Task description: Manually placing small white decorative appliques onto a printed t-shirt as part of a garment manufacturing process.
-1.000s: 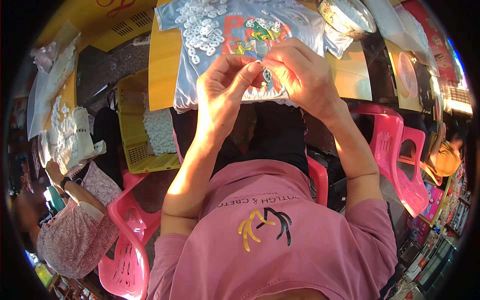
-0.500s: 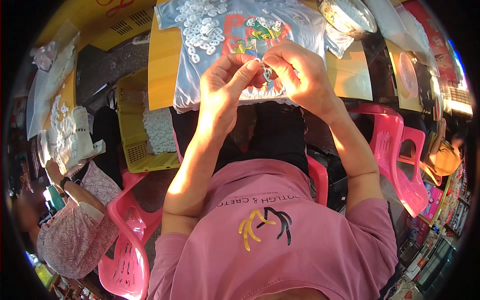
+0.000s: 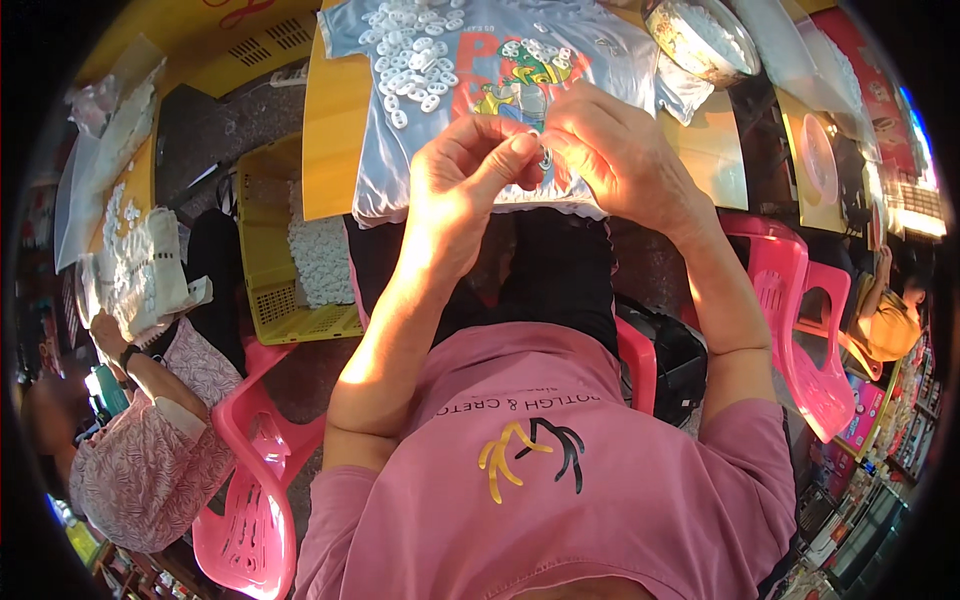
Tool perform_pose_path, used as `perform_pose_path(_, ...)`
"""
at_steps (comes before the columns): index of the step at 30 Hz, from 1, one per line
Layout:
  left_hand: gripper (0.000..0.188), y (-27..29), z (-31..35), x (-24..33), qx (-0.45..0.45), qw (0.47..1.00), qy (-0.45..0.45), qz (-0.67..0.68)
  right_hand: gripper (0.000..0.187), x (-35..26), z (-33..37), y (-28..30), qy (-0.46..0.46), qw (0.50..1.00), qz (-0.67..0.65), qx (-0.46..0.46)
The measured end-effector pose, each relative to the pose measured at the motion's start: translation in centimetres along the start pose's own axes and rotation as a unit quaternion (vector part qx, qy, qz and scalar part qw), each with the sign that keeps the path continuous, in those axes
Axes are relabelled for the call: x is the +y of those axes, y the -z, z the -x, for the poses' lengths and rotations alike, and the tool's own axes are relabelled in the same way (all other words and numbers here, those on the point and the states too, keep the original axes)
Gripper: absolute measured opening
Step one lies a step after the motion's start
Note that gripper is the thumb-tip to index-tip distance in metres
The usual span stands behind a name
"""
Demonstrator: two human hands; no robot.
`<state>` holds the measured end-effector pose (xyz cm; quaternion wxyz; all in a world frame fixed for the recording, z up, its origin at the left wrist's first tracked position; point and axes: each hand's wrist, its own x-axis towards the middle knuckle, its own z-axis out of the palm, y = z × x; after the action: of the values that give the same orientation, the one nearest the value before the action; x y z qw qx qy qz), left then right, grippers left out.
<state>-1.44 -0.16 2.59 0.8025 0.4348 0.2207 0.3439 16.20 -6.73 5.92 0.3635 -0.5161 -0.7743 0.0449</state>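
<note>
While a small pale piece (image 3: 546, 158) sits in the air above a printed light-blue T-shirt (image 3: 385, 175), the left hand (image 3: 462, 180) pinches it between thumb and fingers; the right hand (image 3: 625, 160) has its fingertips gathered beside it, though whether they grip it I cannot tell. Beyond the 2 hands, white oval pieces (image 3: 412, 75) lie heaped on the shirt.

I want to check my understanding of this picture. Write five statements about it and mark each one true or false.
1. The left hand holds a small piece close to the right hand. True.
2. The loose white pieces lie right of the shirt's coloured print. False: the pile of white pieces is left of the print.
3. The crate is blue. False: the crate is yellow.
4. Pink chairs stand on both sides of the person. True.
5. The shirt lies on the floor. False: the shirt lies on the table.
</note>
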Motion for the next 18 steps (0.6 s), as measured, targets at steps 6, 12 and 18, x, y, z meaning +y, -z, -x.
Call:
perform_pose_path(6, 0.012, -0.1, 0.5, -0.4, 0.028, 0.997, -0.025, -0.064, 0.007, 0.2, 0.1, -1.0, -0.027, 0.998, -0.053, -0.017)
perform_pose_path(12, 0.014, 2.0, 0.6, -2.2, 0.067, 0.998, 0.013, -0.005, 0.009, 0.6, 0.7, -4.8, -0.064, 0.996, -0.055, 0.023)
perform_pose_path(18, 0.015, 4.3, 1.5, -1.6, 0.088, 0.996, 0.025, 0.0, 0.007, 0.6, -0.7, -5.1, -0.094, 0.985, -0.141, -0.033)
